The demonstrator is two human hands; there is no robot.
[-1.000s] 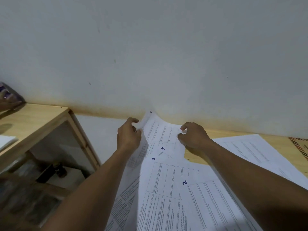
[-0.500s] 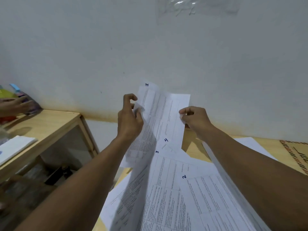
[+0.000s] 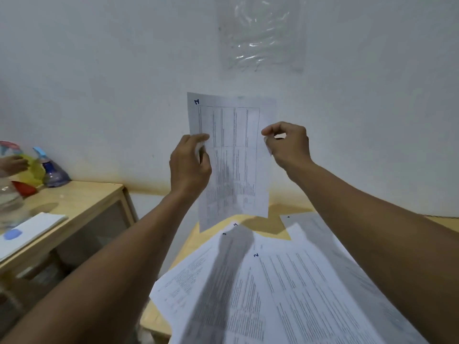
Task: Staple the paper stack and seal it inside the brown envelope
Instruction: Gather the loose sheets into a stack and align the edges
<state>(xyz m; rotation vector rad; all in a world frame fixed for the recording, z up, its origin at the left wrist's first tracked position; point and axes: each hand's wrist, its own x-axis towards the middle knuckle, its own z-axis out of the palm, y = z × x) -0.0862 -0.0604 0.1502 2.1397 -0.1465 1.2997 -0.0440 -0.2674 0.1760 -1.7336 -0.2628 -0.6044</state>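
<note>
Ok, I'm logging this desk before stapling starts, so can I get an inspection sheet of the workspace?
Surface: wooden table, mostly under paper.
Job's things: sheet marked 1 held up off the table; numbered sheets fanned on it; stapler and envelope not seen.
Clutter: side table with spray bottle, white pad; another person's hand above it.
Hands: left hand grips the sheet's left edge; right hand pinches its right edge.
Cables: nothing seen.
Surroundings: white wall, clear plastic sleeve on it.

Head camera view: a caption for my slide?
Left hand and right hand hold sheet 1 upright above numbered pages spread on a table.
</note>
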